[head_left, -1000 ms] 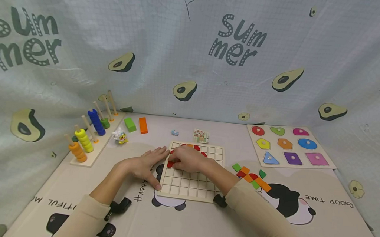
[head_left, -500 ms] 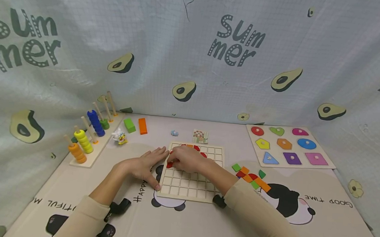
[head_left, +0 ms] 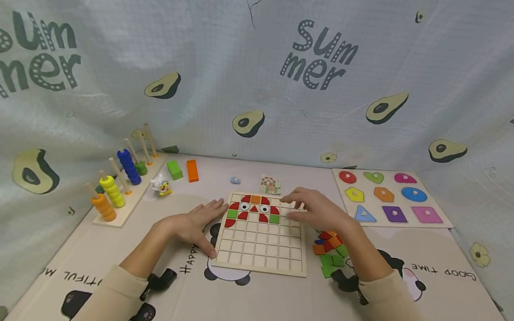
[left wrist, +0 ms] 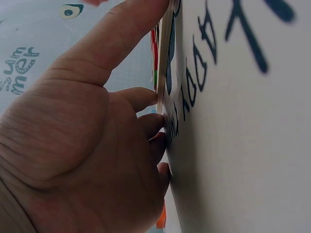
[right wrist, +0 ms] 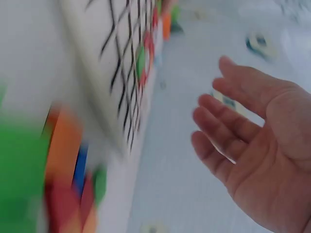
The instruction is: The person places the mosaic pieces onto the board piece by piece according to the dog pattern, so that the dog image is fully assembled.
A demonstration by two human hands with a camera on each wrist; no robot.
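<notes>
As our left hand [head_left: 195,224], fingers spread, touches the left edge of our grid board [head_left: 261,249], our right hand [head_left: 323,210] hovers over its far right corner — fingers loosely parted, empty — inlaid tiles [head_left: 254,209] in the far rows, loose tiles [head_left: 327,261] heaped beside.

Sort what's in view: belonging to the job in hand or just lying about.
Job:
grid board
tiles set in it
loose tiles beside it
picture card, likely

Lying about, apparently:
ring stacker
green block
orange block
white figure
small blue toy
shape puzzle
</notes>
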